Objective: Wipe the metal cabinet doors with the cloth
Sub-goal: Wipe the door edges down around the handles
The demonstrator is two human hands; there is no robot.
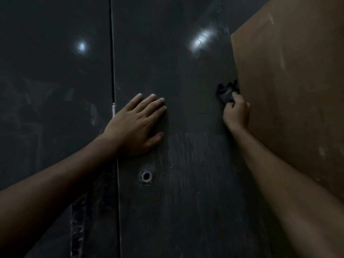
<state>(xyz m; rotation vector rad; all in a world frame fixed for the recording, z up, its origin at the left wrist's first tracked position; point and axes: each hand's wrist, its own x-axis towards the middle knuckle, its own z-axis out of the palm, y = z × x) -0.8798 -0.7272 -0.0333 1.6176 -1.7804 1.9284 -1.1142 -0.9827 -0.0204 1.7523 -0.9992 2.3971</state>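
Observation:
Two dark grey metal cabinet doors fill the view, the left door (55, 90) and the right door (176, 71), split by a thin vertical gap. My left hand (135, 123) lies flat with straight fingers on the right door, just right of the gap. My right hand (236, 114) grips a small dark cloth (226, 93) bunched against the right door's right edge, where it meets a brown wall. Much of the cloth is hidden in the fingers. Pale vertical wipe streaks show on the door below the hands.
A brown wall (290, 86) juts out at the right, close beside my right arm. A round keyhole (146, 176) sits in the right door below my left hand. Two light glares reflect high on the doors.

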